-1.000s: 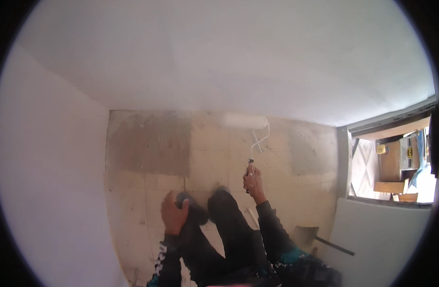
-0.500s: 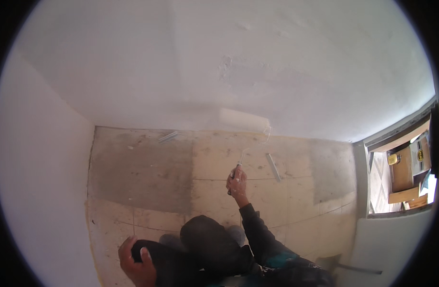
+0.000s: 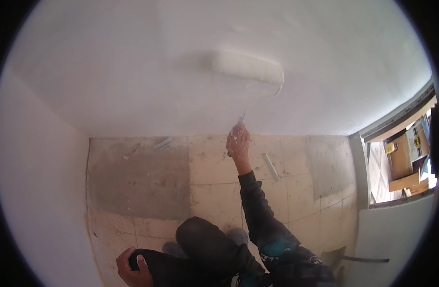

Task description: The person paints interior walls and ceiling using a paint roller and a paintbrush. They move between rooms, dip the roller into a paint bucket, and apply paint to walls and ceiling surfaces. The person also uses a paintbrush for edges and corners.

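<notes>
Head view, present moment. The right hand (image 3: 238,141) is closed around the paint-spattered handle of a paint roller (image 3: 247,66), arm extended upward from the lower edge of the picture. The roller's white sleeve lies flat against the white wall (image 3: 133,81), above and slightly right of the hand, joined to it by a thin bent wire frame. Compared with half a second earlier, the roller sits higher on the wall and the arm is stretched further; a second ago the sleeve was near the foot of the wall, close to the floor line. The change reads as an upward stroke carried well up the wall, so the band of fresh coating appears to be lengthening.

The left hand (image 3: 132,269) rests low and near, at the bottom left of the picture, curled over a dark-clothed knee (image 3: 200,239); it holds no tool. It has shifted little since half a second ago.

Surroundings. The tiled floor (image 3: 214,191) shows a grey patch on its left part and two small pale strips (image 3: 271,166) lying loose near the wall. At the right, a window opening (image 3: 401,158) gives onto cardboard boxes outside.
</notes>
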A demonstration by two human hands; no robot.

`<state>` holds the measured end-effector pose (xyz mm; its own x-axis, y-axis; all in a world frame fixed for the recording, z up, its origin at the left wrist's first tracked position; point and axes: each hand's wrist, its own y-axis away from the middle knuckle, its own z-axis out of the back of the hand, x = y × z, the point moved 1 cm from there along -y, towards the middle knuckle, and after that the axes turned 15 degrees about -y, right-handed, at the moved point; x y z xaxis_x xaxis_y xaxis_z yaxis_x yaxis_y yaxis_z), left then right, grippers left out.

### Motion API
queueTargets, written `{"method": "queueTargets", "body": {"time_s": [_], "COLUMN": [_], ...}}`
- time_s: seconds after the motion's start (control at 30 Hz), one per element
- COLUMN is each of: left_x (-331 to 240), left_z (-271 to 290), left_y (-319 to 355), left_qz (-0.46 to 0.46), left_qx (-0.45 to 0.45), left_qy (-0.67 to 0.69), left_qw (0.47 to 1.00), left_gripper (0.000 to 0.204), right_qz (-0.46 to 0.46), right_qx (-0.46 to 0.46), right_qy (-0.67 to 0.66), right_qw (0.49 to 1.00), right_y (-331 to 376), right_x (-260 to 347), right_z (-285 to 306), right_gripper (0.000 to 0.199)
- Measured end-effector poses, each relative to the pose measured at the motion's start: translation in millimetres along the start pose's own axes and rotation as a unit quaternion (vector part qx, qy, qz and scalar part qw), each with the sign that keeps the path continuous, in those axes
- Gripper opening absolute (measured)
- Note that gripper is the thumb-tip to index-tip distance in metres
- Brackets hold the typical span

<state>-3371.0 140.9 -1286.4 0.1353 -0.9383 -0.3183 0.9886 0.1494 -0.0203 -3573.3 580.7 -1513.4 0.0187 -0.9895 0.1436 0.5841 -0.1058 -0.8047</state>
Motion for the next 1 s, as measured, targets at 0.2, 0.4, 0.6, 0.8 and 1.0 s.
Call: {"method": "queueTargets", "body": {"time_s": [0.2,0.4,0.6,0.8,1.0], "left_x": [-19.6,-21.3,-16.0,-22.2,-13.2], "left_z": [-1.0,-1.2,-23.3,-18.4,-10.3], "left_y": [-13.1,-9.7,-10.6,-9.8,-0.2], "left_qz": [-0.028,-0.037,-0.041,-0.059,-0.047], "left_qx": [0.029,0.024,-0.003,0.003,-0.008], "left_qy": [-0.029,-0.035,0.007,0.002,0.004], "left_qw": [0.999,0.998,0.999,0.998,0.999], "left_gripper": [0.036,0.035,0.026,0.025,0.023], "right_qz": [-0.243,-0.078,-0.066,-0.363,-0.607], "right_qx": [0.158,-0.013,0.017,0.157,0.204], "right_qy": [-0.204,-0.180,-0.164,-0.290,-0.375], "right_qw": [0.935,0.981,0.984,0.871,0.670], "right_y": [105.7,5.3,8.5,135.7,172.0], "right_x": [-10.1,16.8,12.5,39.3,55.7], "right_z": [-23.7,18.2,20.0,-29.4,-30.2], "right_gripper": [0.042,0.017,0.023,0.024,0.061]}}
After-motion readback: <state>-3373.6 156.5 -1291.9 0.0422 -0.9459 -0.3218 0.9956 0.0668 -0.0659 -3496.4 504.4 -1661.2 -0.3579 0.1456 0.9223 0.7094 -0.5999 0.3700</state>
